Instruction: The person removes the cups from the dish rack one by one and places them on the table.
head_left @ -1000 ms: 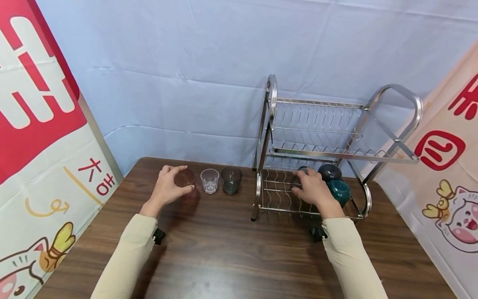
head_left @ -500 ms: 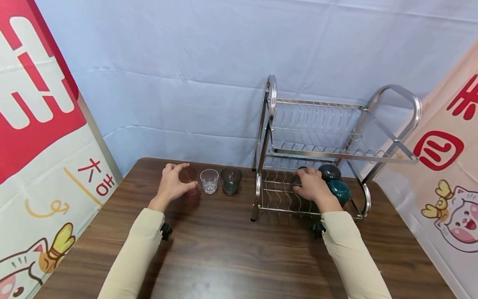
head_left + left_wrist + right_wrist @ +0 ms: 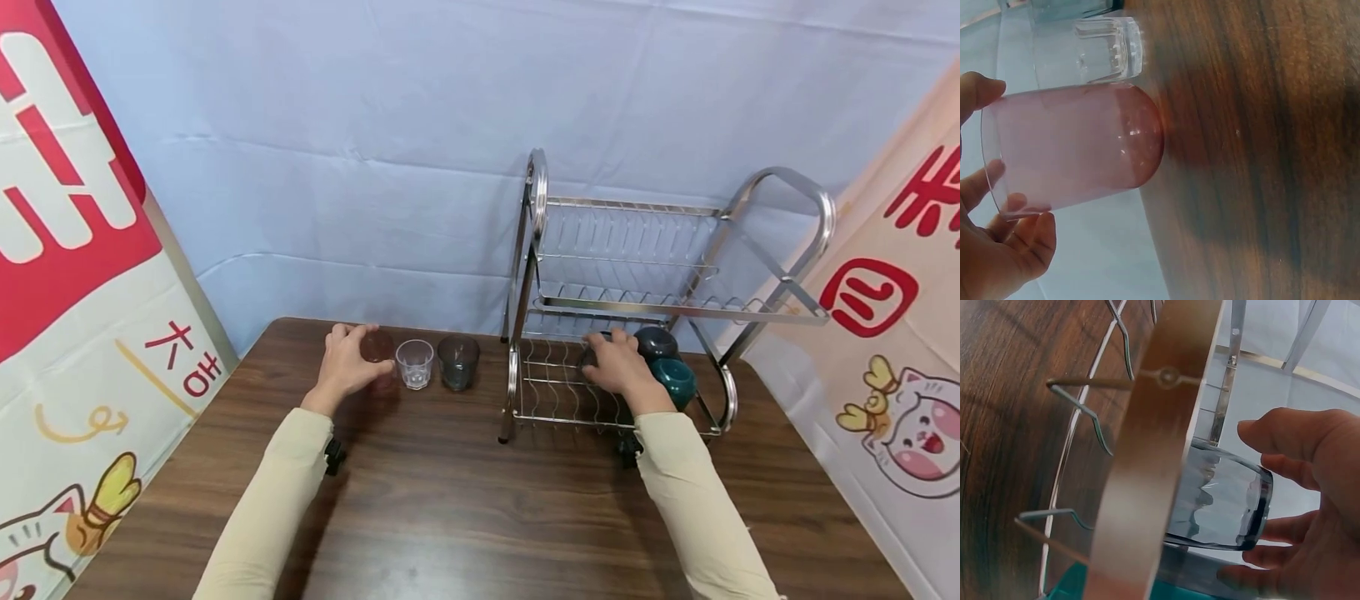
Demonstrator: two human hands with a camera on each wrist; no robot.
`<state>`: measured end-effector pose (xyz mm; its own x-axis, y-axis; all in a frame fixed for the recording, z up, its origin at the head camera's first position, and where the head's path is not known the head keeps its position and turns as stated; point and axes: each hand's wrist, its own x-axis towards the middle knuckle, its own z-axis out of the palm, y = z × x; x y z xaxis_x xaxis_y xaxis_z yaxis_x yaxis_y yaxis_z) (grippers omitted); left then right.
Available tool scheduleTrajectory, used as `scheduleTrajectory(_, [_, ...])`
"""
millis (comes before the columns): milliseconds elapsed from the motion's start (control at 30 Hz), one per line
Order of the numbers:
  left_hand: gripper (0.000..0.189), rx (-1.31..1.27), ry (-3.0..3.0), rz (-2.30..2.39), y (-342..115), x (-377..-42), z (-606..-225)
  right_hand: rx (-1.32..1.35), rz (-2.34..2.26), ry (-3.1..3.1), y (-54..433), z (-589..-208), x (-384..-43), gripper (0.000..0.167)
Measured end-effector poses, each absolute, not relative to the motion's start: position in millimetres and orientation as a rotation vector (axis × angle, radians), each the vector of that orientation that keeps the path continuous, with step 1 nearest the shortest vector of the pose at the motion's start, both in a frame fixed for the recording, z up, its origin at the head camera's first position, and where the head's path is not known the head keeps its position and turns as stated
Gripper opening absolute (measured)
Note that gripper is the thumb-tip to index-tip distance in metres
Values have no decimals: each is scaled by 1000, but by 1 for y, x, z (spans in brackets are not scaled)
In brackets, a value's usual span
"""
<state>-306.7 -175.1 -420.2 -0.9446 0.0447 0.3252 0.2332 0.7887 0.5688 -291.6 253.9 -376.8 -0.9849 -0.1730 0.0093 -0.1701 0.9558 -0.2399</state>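
Note:
My left hand (image 3: 347,365) holds a pink see-through glass (image 3: 1079,147) near its rim, thumb on one side and fingers on the other. The glass is upright at the row's left end; whether its base touches the table I cannot tell. Close to it stands a clear glass (image 3: 415,364), with a smoky grey glass (image 3: 458,363) to the right. In the rack's lower tier, my right hand (image 3: 621,365) spreads loosely around an upturned grey-blue glass (image 3: 1225,497). The right wrist view shows the thumb apart from that glass; the other fingers are beside its base.
A two-tier metal dish rack (image 3: 630,312) stands on the right of the brown wooden table (image 3: 450,500). Its lower tier also bears a dark cup (image 3: 656,342) and a teal cup (image 3: 674,382), right of my right hand. A pale cloth (image 3: 360,167) hangs behind.
My left hand has moved right with the pink glass, closer to the clear glass. The right hand's fingers have loosened around the grey-blue glass, which stays in the rack. The head view has shifted slightly.

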Motion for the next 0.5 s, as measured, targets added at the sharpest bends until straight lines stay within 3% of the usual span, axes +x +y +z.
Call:
scheduleTrajectory(200, [68,-187,-2713,-879,-175,-310,-421,-258,-430,3123,253,-379,-297,55])
scheduleTrajectory(500, [69,-170,-2763,-898,-173,-318,-420,-182,-540,3116,257,-381,-307,33])
